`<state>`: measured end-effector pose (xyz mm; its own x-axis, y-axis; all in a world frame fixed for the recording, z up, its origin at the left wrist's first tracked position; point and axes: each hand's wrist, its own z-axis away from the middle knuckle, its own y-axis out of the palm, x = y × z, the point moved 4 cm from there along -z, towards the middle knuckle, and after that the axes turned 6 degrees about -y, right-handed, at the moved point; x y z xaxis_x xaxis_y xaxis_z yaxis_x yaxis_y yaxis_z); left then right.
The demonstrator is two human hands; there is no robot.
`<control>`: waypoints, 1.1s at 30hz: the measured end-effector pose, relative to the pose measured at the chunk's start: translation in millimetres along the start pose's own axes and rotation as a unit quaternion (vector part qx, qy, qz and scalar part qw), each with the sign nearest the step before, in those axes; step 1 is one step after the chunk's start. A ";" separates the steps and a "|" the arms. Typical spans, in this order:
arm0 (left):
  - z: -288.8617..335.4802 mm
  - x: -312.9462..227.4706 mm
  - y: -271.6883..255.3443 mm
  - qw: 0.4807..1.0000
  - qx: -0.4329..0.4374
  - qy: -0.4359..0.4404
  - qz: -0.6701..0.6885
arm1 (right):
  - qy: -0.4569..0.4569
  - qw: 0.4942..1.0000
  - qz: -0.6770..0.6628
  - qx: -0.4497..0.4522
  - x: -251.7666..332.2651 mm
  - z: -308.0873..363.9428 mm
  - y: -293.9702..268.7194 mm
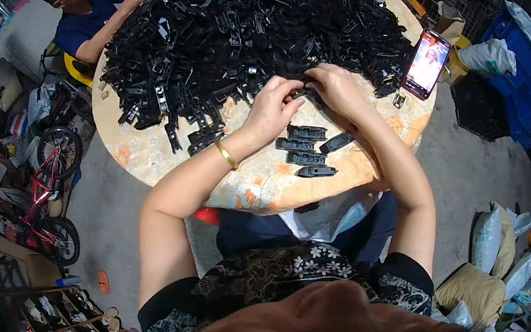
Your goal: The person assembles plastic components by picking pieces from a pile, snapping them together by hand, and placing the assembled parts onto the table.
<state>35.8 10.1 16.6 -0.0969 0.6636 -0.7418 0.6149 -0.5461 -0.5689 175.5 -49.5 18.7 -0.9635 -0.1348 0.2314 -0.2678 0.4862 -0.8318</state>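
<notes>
Head view: a black part (309,95) sits between the two hands, just over the near edge of the pile (215,43) on the tabletop (137,158). Its long axis seems to run across, from one hand toward the other, though the fingers hide much of it. Left thumb and forefinger pinch it; right fingers curl against it, their grip too hidden to tell. Toward the body lies the row (305,146) of similar parts, slightly nearer the left hand (269,111). Both elbows bend outward; the right hand (340,91) arches palm down.
</notes>
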 end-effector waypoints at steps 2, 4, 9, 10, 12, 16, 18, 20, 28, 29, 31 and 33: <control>-1.7 3.9 1.5 0.997 -0.025 0.037 -0.059 | -0.010 1.000 -0.015 -0.003 2.5 -0.9 0.2; -4.1 4.4 4.1 0.990 -0.026 0.056 -0.125 | -0.047 0.997 -0.050 -0.033 2.0 -1.0 -14.2; -7.3 -1.9 10.4 0.965 -0.045 0.127 -0.226 | 0.049 0.997 0.033 0.043 -19.4 23.2 -60.0; -8.1 0.5 11.4 0.963 -0.023 0.130 -0.237 | 0.082 0.991 0.068 0.075 -24.3 30.1 -63.4; -7.9 1.9 12.0 0.961 -0.050 0.146 -0.230 | 0.157 0.978 0.081 0.111 -23.9 40.1 -65.3; -10.0 2.7 13.1 0.961 -0.049 0.146 -0.228 | 0.147 0.980 0.118 0.066 -27.0 56.6 -44.4; -9.5 3.6 13.2 0.960 -0.057 0.142 -0.234 | 0.145 0.984 0.093 0.046 -28.4 56.8 -35.5; -8.8 4.3 11.8 0.959 -0.065 0.139 -0.240 | 0.131 0.988 0.069 0.045 -22.7 51.7 -35.1; -11.9 -1.8 -4.3 0.976 -0.119 0.101 -0.154 | -0.084 0.994 0.064 0.038 3.4 33.1 -28.6; -13.8 1.0 -6.4 0.981 -0.121 0.069 -0.131 | -0.083 0.994 0.065 0.039 0.7 31.1 -25.6; -18.9 17.2 -12.3 0.989 -0.148 0.010 0.001 | -0.043 0.996 0.050 0.064 -4.8 20.8 -19.2; -23.9 33.6 -14.5 0.968 -0.064 -0.120 0.212 | -0.075 0.997 0.012 0.011 -5.8 12.4 -18.5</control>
<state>42.3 52.6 8.5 0.0157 0.2479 -0.9687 0.7293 -0.6656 -0.1585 186.0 -68.4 26.5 -0.9583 -0.2520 0.1348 -0.2432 0.4714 -0.8477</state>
